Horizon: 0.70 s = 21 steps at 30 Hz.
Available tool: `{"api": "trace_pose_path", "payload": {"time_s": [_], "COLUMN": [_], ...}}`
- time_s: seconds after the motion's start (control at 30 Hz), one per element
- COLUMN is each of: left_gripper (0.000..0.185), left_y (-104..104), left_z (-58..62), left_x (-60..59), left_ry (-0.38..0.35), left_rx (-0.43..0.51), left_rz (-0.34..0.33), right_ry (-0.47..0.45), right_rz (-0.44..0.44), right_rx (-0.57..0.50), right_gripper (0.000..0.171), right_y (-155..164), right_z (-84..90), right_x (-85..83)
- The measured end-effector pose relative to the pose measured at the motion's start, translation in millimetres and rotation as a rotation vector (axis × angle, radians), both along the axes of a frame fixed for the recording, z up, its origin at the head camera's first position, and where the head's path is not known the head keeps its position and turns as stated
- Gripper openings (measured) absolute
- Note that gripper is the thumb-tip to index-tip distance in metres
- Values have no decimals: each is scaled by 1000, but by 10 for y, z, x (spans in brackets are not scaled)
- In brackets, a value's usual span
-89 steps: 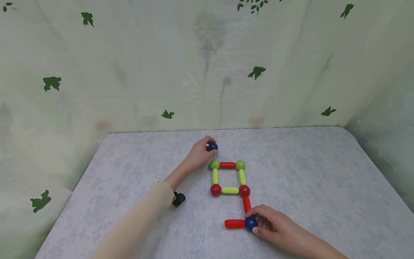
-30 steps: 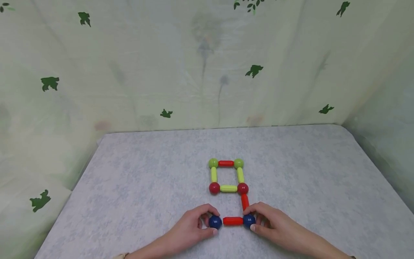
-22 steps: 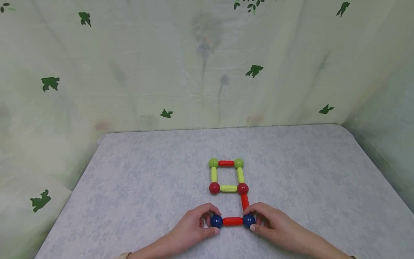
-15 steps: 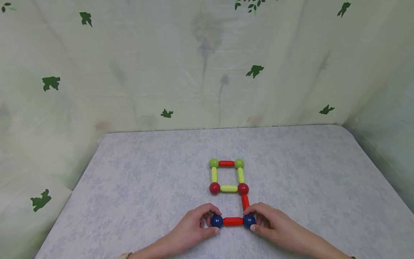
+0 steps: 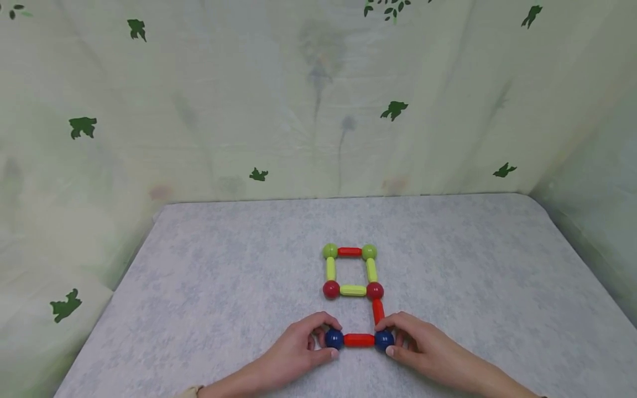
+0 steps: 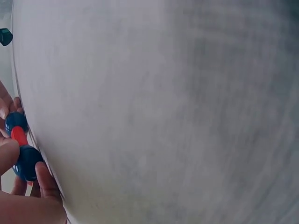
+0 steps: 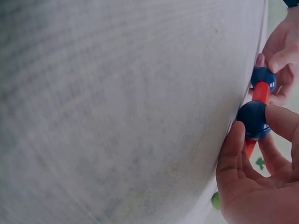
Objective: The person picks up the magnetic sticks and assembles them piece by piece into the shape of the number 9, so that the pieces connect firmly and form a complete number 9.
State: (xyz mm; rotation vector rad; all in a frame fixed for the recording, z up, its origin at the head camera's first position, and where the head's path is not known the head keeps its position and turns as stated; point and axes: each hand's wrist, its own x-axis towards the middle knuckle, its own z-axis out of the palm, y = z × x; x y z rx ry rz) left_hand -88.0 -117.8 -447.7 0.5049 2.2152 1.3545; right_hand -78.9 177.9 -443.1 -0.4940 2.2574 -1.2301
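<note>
My left hand (image 5: 298,349) pinches a blue ball (image 5: 334,339) between thumb and fingers. My right hand (image 5: 423,345) pinches a second blue ball (image 5: 384,340). A red rod (image 5: 359,340) joins the two balls in a row. From the right-hand ball another red rod (image 5: 378,312) runs up to a red ball (image 5: 375,291). In the right wrist view both blue balls, the near one (image 7: 253,119) and the far one (image 7: 264,79), sit at either end of the red rod, each in a hand's fingers.
Beyond the hands lies a square with a second red ball (image 5: 331,289), two green balls (image 5: 330,251), yellow-green rods (image 5: 353,291) and a red rod (image 5: 350,251) along its far side. It lies on a grey mottled table (image 5: 224,265). A leaf-print curtain (image 5: 318,99) hangs behind.
Three seconds ago my left hand held its blue ball beyond the square. It has brought the ball toward me and against the red rod's free left end. My right hand stays on its ball.
</note>
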Motion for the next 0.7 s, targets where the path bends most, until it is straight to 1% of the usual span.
{"api": "trace_pose_path", "payload": {"time_s": [0.17, 0.4, 0.7], "left_gripper": [31, 33, 34], "left_y": [-27, -42, -40], "left_z": [0, 9, 12], "left_x": [-42, -68, -54], "left_ry": [-23, -60, -32], "left_rx": [-10, -17, -10], "left_rz": [-27, -29, -46], "right_ry": [-9, 11, 16], "right_rz": [-3, 9, 17], "right_rx": [5, -10, 23], "right_gripper": [32, 32, 33], "right_y": [-12, -16, -30], "right_z": [-11, -19, 1], "right_x": [0, -2, -2]}}
